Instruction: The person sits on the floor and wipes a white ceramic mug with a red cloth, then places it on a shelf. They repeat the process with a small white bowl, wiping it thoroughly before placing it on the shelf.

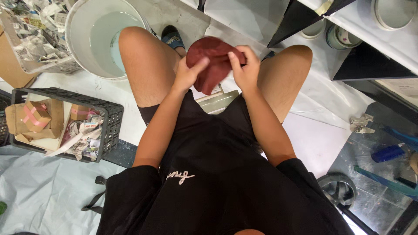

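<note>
- Two hands met on one thing: a dark red cloth [213, 61], held up between the person's bare knees, directly above the small stool [217, 101].
- Left hand [188, 74] gripped the cloth's lower left edge, thumb laid up across the fabric, fingers tucked behind it.
- Right hand [246, 69] pinched the cloth's right side, thumb and forefinger closed on a fold, remaining fingers curled around the edge.
- Neither hand was spread or empty; both were clamped on the cloth, close together, the fabric bunched between them.
- Cloth ran roughly top-left to bottom-right, its loose tail hanging down toward the stool, below both hands.
- Both hands sat about equally near; the right one was slightly higher on the cloth.
- Left of the cloth, past the knee, stood a white bucket [93, 35] holding pale liquid.
- Further left and lower, a black crate [111, 126] carried small cardboard boxes [35, 115] and crumpled newspaper.
- Right of the cloth, well apart, a blue bottle [387, 153] lay on the dark floor.
</note>
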